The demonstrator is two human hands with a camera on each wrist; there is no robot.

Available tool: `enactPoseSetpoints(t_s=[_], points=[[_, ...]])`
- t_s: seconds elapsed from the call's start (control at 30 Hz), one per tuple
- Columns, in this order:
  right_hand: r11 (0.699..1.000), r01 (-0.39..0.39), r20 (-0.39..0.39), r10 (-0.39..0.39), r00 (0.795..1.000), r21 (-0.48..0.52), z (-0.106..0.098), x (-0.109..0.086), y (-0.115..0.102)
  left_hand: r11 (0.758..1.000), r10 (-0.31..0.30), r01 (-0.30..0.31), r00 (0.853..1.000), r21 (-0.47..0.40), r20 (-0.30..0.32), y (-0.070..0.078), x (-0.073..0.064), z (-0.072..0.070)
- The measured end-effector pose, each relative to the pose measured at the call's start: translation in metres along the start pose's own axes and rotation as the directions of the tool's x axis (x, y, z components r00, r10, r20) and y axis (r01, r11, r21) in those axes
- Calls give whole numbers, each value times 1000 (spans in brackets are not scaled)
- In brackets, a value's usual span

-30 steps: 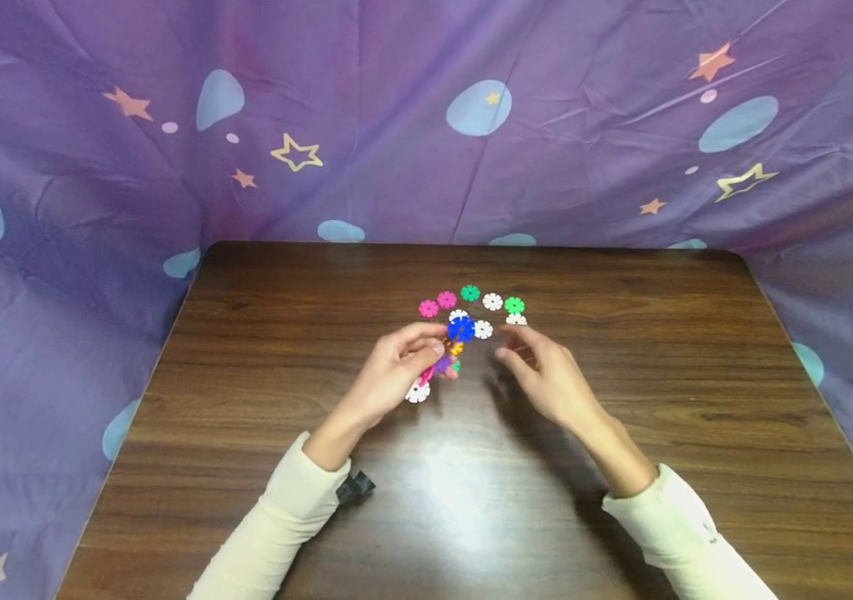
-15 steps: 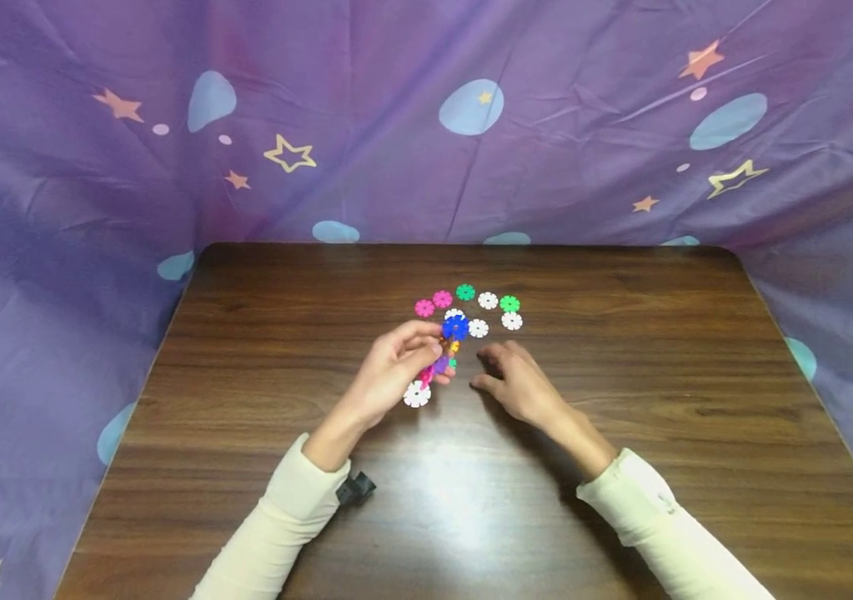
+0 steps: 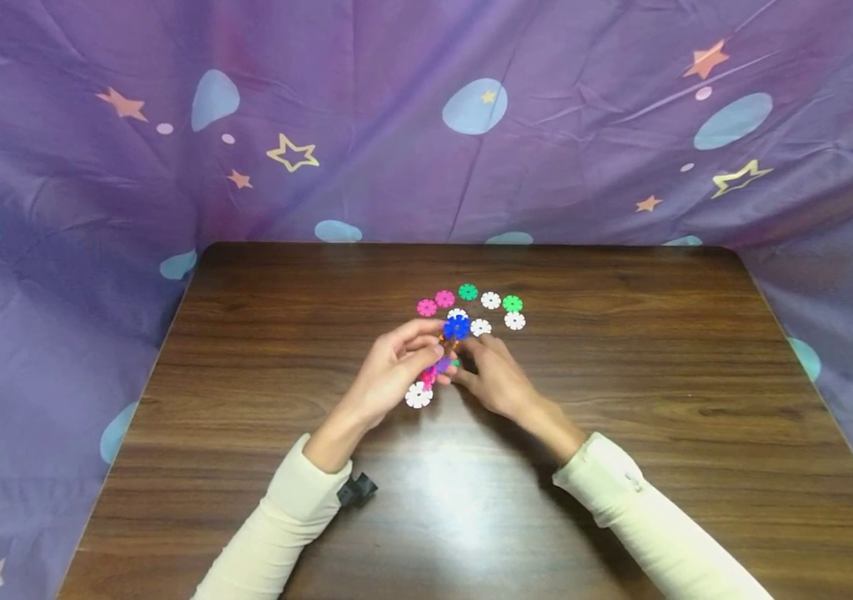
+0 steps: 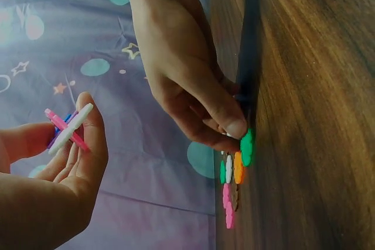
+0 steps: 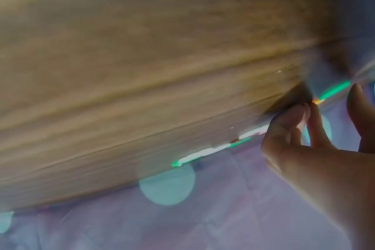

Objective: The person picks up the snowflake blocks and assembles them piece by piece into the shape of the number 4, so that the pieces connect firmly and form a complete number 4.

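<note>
My left hand (image 3: 388, 371) pinches a small cluster of notched flower-shaped plastic discs above the table. In the left wrist view a white disc (image 4: 70, 128) crosses a pink disc (image 4: 55, 120), with blue and purple behind. The head view shows a blue disc (image 3: 457, 326) at its far end, and purple, pink and white ones nearer me. Low over the table, my right hand (image 3: 497, 375) has its thumb and fingertips right at a green disc (image 4: 246, 147) that lies flat. An orange disc (image 4: 238, 167) lies beside it.
Behind the hands, several loose discs lie in a loose arc: pink (image 3: 427, 307), dark green (image 3: 468, 292), white (image 3: 490, 300), light green (image 3: 512, 304) and more white. A purple patterned cloth (image 3: 396, 150) hangs past the far edge of the wooden table (image 3: 659, 375).
My right hand has moved left and nearer, from beside the white discs to the green disc by the left hand. The left hand keeps its hold on the cluster, almost still.
</note>
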State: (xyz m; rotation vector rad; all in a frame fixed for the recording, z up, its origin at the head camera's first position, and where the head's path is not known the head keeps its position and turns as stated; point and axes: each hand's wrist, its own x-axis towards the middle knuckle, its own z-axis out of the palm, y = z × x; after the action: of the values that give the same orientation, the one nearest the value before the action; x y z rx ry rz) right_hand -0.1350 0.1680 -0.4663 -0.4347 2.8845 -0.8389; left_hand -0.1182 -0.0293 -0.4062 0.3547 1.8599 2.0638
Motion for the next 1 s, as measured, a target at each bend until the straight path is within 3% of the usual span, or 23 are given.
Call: enactPoseSetpoints(t_s=[0.3,0.63,0.83,1.0], points=[[1000,-3,-4,2,1000,-17,4,2,-5,999,-41,41,999,-4,-31,2,-2,-1],[983,-133,33,130,991,127,-5,-5,2,998,-43,41,998,-42,-53,1,0,-2],[963,-163,24,162,987,215,-16,-14,10,999,-51,50,995,-6,-86,0,0,0],[944,-143,-9,152,988,299,-27,-22,9,999,-33,36,995,28,-94,-2,1,2]])
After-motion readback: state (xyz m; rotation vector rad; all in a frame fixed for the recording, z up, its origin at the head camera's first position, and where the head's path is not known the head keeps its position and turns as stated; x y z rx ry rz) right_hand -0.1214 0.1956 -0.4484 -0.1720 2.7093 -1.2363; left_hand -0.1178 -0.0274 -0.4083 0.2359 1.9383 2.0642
